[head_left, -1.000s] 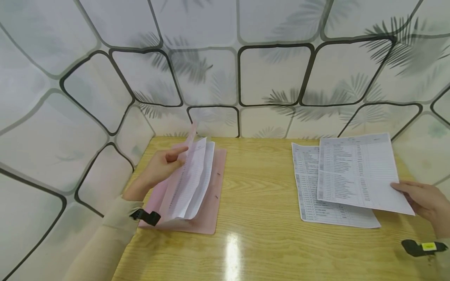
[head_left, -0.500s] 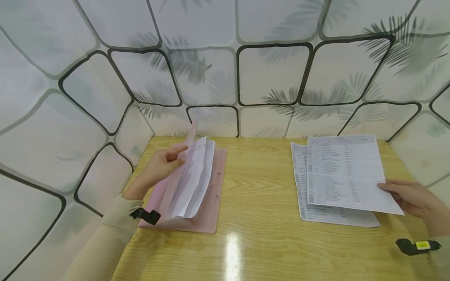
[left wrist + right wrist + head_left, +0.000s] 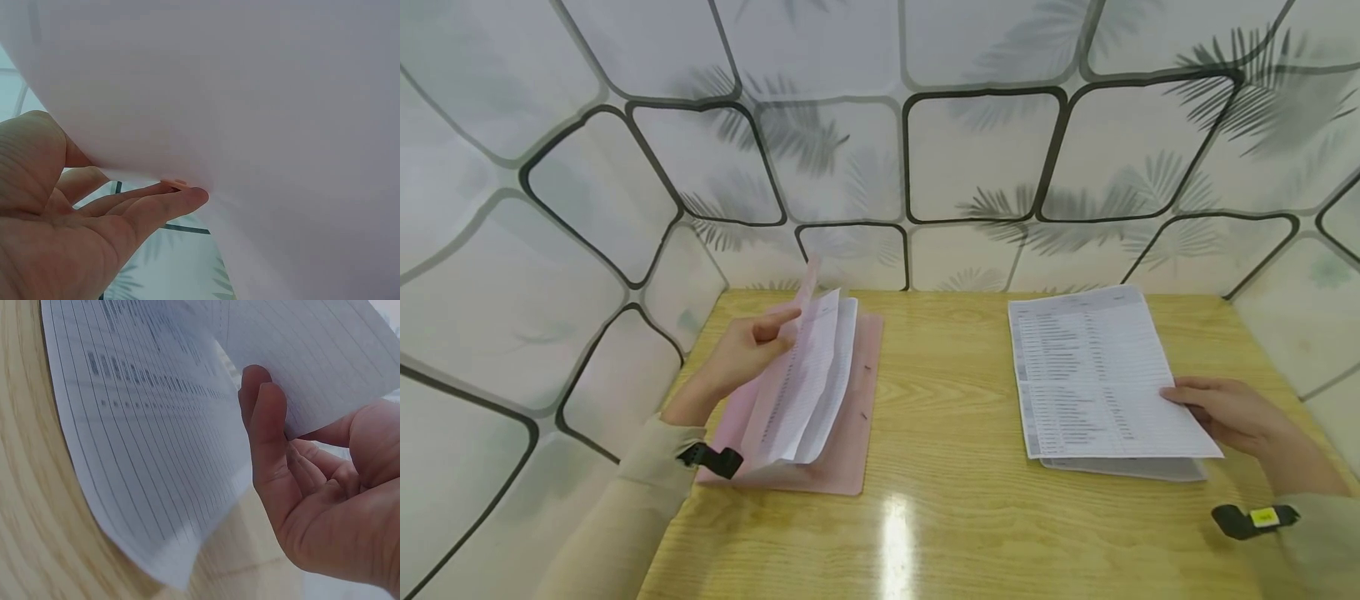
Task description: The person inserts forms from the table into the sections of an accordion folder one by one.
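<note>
At the left of the head view, a pink folder (image 3: 846, 450) lies on the table with several white printed sheets (image 3: 829, 400) in it. My left hand (image 3: 741, 358) pinches the raised pink cover (image 3: 772, 392) by its edge; the left wrist view shows thumb and fingers on either side of that pale sheet (image 3: 262, 112). On the right, my right hand (image 3: 1225, 412) pinches the right edge of a printed sheet (image 3: 1090, 375). A second printed sheet (image 3: 144, 444) lies beneath it on the table, mostly covered in the head view.
The wooden table (image 3: 955, 433) extends between the folder and the sheets. A patterned wall covering (image 3: 985, 158) rises behind the table and along its left side. Two small metal prongs (image 3: 866, 392) show on the folder's right part.
My right hand has moved left with its printed sheet, which now covers most of the sheet below. The left hand and the folder look unchanged.
</note>
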The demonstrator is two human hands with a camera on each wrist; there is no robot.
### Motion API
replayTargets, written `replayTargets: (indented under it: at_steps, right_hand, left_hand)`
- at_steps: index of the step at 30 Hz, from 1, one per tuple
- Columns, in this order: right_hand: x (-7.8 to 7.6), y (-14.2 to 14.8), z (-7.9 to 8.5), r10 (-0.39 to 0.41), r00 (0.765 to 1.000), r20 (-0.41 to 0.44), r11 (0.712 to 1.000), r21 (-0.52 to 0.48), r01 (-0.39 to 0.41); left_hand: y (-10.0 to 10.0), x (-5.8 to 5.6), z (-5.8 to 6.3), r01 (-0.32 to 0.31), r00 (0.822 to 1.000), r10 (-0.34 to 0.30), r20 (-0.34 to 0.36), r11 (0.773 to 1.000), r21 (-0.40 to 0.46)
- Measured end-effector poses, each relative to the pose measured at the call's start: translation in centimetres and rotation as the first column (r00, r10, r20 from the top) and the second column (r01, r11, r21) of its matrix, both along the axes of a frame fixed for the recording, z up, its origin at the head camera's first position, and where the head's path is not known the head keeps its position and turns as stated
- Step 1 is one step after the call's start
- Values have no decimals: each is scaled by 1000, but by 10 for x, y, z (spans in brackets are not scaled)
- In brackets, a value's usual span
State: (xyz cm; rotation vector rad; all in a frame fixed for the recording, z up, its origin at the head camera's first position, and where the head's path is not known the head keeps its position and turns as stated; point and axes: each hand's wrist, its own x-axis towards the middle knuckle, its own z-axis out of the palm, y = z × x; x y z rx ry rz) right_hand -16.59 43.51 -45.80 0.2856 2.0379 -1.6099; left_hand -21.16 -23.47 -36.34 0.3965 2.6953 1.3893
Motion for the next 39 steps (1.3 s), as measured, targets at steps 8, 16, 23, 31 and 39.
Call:
replayTargets:
  at_steps: [8, 16, 23, 31, 39]
  right_hand:
    - [-7, -26, 4, 53, 999, -12, 994, 94, -52]
    - [-13, -48, 6, 77, 997, -10, 993, 93, -76]
    - [-20, -71, 4, 75, 996, -43, 997, 30, -74]
    - [-24, -89, 5, 72, 995, -71, 997, 25, -71]
    - [-26, -109, 5, 91, 993, -77, 996, 27, -89]
  left_hand:
    - [-1, -2, -3, 5, 1000, -5, -6, 1000, -5]
    - [0, -3, -3, 1, 1000, -2, -8, 1000, -12]
    - [-1, -2, -3, -3, 1000, 3, -5, 1000, -13]
    - [1, 0, 0, 14, 1000, -14, -21, 1000, -3]
    - [0, -1, -1, -5, 1000, 5, -5, 1000, -16]
